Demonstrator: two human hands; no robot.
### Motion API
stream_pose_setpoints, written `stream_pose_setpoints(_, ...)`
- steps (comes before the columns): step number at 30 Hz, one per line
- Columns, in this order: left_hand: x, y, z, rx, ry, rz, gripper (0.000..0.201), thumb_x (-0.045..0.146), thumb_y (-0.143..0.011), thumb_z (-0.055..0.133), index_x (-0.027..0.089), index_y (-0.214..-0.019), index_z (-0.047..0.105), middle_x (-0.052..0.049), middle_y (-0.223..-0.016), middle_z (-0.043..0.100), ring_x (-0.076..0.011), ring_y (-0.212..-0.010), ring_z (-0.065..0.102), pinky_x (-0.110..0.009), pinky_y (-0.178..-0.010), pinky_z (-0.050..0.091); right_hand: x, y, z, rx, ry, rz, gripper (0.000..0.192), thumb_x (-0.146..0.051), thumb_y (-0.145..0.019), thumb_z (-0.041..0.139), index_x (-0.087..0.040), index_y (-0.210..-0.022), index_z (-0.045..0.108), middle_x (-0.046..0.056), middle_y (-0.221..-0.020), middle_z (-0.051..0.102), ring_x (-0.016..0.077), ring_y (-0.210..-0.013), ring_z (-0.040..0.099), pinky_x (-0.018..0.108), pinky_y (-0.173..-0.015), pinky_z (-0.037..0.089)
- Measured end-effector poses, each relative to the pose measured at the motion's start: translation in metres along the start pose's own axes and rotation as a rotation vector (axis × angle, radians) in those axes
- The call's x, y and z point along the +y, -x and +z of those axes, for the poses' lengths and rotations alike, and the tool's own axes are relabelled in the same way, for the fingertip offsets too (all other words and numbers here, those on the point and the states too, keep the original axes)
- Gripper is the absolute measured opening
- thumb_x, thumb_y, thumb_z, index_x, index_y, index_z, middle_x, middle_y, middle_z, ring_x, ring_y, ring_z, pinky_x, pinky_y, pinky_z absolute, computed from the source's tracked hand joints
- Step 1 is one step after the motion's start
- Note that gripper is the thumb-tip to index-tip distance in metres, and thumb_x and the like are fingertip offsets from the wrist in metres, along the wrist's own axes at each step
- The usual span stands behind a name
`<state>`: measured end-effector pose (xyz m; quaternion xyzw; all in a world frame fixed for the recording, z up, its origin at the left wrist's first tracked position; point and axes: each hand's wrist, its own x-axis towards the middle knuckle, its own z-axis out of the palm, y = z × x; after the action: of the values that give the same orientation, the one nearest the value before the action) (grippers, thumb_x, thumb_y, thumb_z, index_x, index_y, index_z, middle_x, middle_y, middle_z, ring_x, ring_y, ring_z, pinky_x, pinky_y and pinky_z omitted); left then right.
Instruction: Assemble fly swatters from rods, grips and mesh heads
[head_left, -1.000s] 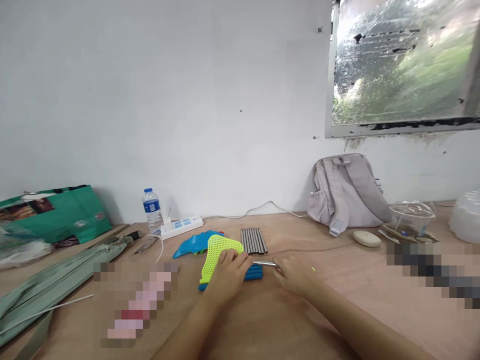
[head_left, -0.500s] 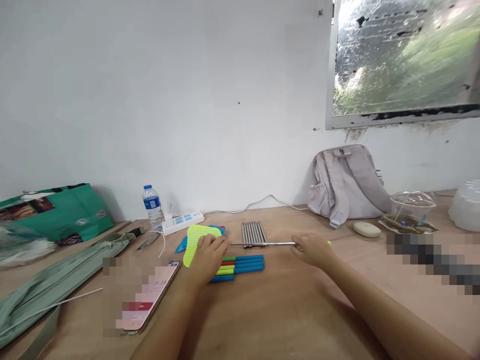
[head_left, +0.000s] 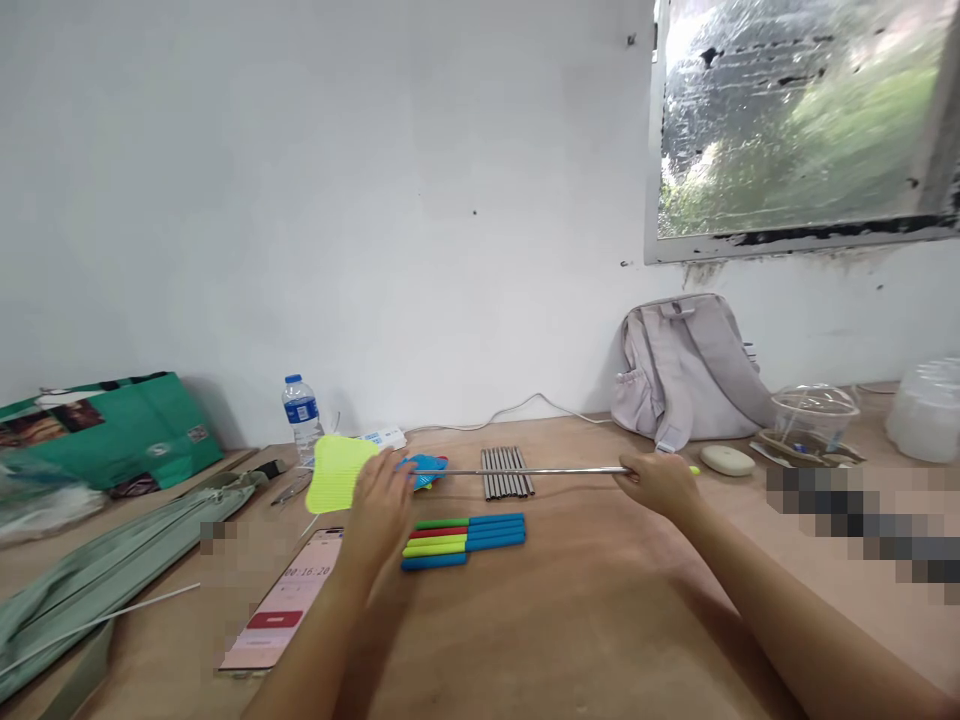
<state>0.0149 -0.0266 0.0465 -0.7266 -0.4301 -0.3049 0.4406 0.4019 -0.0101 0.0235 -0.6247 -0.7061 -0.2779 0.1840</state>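
Both my hands hold a telescopic fly swatter with a yellow-green mesh head (head_left: 337, 478) and a thin metal rod (head_left: 555, 471), stretched level across the table. My left hand (head_left: 381, 500) is closed at the neck beside the head; its fingertips are partly hidden. My right hand (head_left: 660, 484) wraps round the handle end, where a yellow-green tip pokes out. Behind the rod lie blue swatter heads (head_left: 426, 474), partly covered. Beneath it is a row of several metal rods (head_left: 507, 486) side by side. Nearer me rest several coloured handle tubes (head_left: 466, 540), blue, green, red and yellow.
At left a phone (head_left: 289, 605) shows a timer, near a grey-green bag (head_left: 135, 550) and a green bag (head_left: 142, 430). A water bottle (head_left: 303, 415) and a power strip (head_left: 386, 437) stand behind. A backpack (head_left: 686, 375), white case (head_left: 727, 460) and plastic cup (head_left: 814, 412) are at right.
My hands have moved apart, the left one leftward with the swatter head and the right one rightward. More of the metal rod now shows between them. The coloured tubes are less covered.
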Motion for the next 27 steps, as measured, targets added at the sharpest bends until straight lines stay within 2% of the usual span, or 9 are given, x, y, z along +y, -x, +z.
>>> stream_pose_setpoints(2,0.027,-0.006,0.000,-0.014,0.052,0.125,0.025,0.018,-0.085,0.037,0.015,-0.104,0.053,-0.007,-0.102,0.059,-0.0214,-0.097,0.048,-0.036,-0.084,0.032,-0.015,-0.001,-0.006,-0.037,-0.032,0.003,0.028,-0.035,-0.075,0.041,-0.019,-0.057,0.056,0.004,-0.057,0.063,0.0148,-0.051,0.053,0.027,-0.048,0.009)
stream_pose_setpoints(4,0.050,-0.010,-0.001,-0.071,0.076,0.183,0.022,0.019,-0.086,0.036,0.017,-0.098,0.054,-0.005,-0.086,0.061,-0.0175,-0.079,0.053,-0.031,-0.073,0.035,-0.028,-0.001,-0.012,-0.069,-0.063,-0.017,0.025,-0.032,-0.073,0.042,-0.019,-0.057,0.056,0.004,-0.058,0.062,0.0145,-0.052,0.053,0.027,-0.048,0.009)
stream_pose_setpoints(7,0.062,-0.012,-0.003,-0.128,0.052,0.238,0.017,0.023,-0.086,0.038,0.019,-0.086,0.055,-0.002,-0.072,0.057,-0.0159,-0.066,0.051,-0.029,-0.061,0.032,-0.037,0.001,-0.018,-0.098,-0.095,-0.053,0.021,-0.028,-0.071,0.044,-0.019,-0.055,0.055,0.003,-0.058,0.062,0.0132,-0.053,0.052,0.027,-0.048,0.010)
stream_pose_setpoints(10,0.049,-0.011,-0.004,-0.100,0.033,0.315,0.017,0.022,-0.087,0.039,0.019,-0.079,0.053,0.000,-0.066,0.055,-0.0146,-0.063,0.050,-0.028,-0.058,0.029,-0.040,0.003,-0.020,-0.087,-0.113,-0.126,0.022,-0.027,-0.073,0.043,-0.019,-0.056,0.054,0.002,-0.058,0.062,0.0121,-0.052,0.051,0.027,-0.048,0.010)
stream_pose_setpoints(15,0.020,-0.011,-0.005,-0.059,0.001,0.350,0.020,0.024,-0.086,0.040,0.018,-0.072,0.053,0.000,-0.061,0.053,-0.0138,-0.058,0.048,-0.027,-0.057,0.028,-0.041,0.001,-0.014,-0.004,-0.111,-0.228,0.023,-0.027,-0.076,0.040,-0.018,-0.060,0.054,0.002,-0.056,0.061,0.0121,-0.050,0.051,0.027,-0.049,0.010)
stream_pose_setpoints(20,-0.001,-0.007,-0.010,-0.098,0.022,0.347,0.025,0.028,-0.087,0.039,0.019,-0.069,0.054,0.000,-0.059,0.053,-0.0137,-0.055,0.047,-0.027,-0.055,0.028,-0.022,0.001,-0.007,0.057,-0.083,-0.231,0.024,-0.028,-0.077,0.039,-0.018,-0.060,0.053,0.001,-0.054,0.060,0.0113,-0.047,0.049,0.027,-0.049,0.009)
stream_pose_setpoints(23,-0.018,-0.002,-0.013,-0.186,0.067,0.279,0.028,0.030,-0.087,0.038,0.019,-0.068,0.055,0.000,-0.061,0.055,-0.0135,-0.056,0.048,-0.026,-0.055,0.029,-0.002,0.002,-0.003,0.114,-0.047,-0.212,0.024,-0.028,-0.076,0.040,-0.018,-0.058,0.053,0.001,-0.050,0.058,0.0107,-0.044,0.047,0.026,-0.048,0.009)
stream_pose_setpoints(27,-0.037,0.002,-0.019,-0.393,0.167,0.206,0.033,0.033,-0.088,0.033,0.019,-0.069,0.055,0.000,-0.063,0.058,-0.0133,-0.060,0.052,-0.024,-0.055,0.032,0.017,0.005,0.002,0.218,-0.021,-0.246,0.026,-0.029,-0.076,0.040,-0.018,-0.055,0.052,0.000,-0.047,0.056,0.0104,-0.043,0.046,0.026,-0.048,0.011)
